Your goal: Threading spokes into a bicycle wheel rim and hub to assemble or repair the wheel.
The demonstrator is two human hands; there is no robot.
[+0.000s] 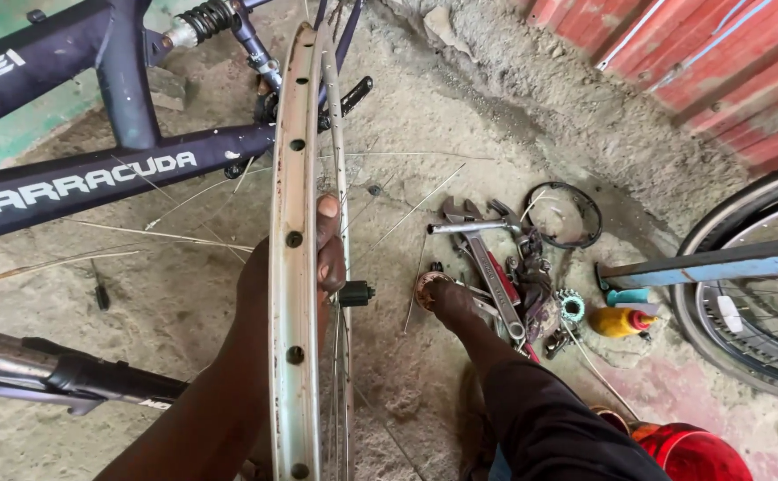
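Observation:
My left hand (322, 258) grips the bare silver rim of a bicycle wheel (293, 294) that stands upright in front of me. The thumb lies on the near side and the fingers curl around the far edge. The hub axle (355, 293) shows just right of my fingers, and thin spokes (340, 374) run from it to the rim. My right hand is not visible. A limb in dark cloth (540, 428), apparently my leg, stretches out to the right, and its bare foot (450, 303) rests by a small round copper-coloured piece (425, 287).
Spanners, an adjustable wrench (474, 233) and small parts lie on the dirt floor beside a black ring (567, 214), a sprocket (573, 307) and a yellow bottle (619, 321). A dark bicycle frame (95, 174) lies at the left. Another wheel (745, 303) stands at the right by a red wall.

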